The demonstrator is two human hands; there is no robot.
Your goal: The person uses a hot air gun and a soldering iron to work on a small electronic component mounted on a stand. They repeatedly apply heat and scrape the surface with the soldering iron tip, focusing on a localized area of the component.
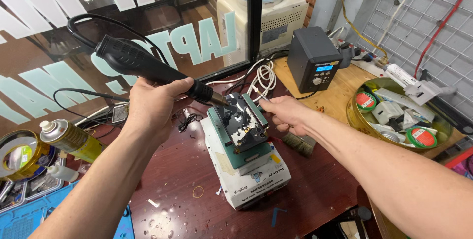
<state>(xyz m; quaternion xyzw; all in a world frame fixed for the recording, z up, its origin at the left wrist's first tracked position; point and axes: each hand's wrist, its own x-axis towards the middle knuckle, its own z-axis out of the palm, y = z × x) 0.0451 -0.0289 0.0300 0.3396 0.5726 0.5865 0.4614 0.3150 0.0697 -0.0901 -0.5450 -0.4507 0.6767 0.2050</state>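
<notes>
My left hand (pixel 150 108) grips a black hot-air gun (pixel 143 65), its metal nozzle pointing at a dark circuit board (pixel 241 121). The board is clamped in a green holder (pixel 245 153) on top of a white box-shaped heating platform (pixel 256 177). My right hand (pixel 286 112) pinches thin tweezers (pixel 259 93) whose tips hover at the board's far edge. The gun's black cable (pixel 84 20) loops up and left behind it.
A black soldering station (pixel 315 59) stands at the back right, beside coiled white cables (pixel 263 76). A round tin (pixel 399 116) of tape rolls and parts sits right. A yellow spray can (pixel 74 140), a tape roll (pixel 17 155) and a blue mat (pixel 29 217) lie left. A brush (pixel 299 143) rests near the platform.
</notes>
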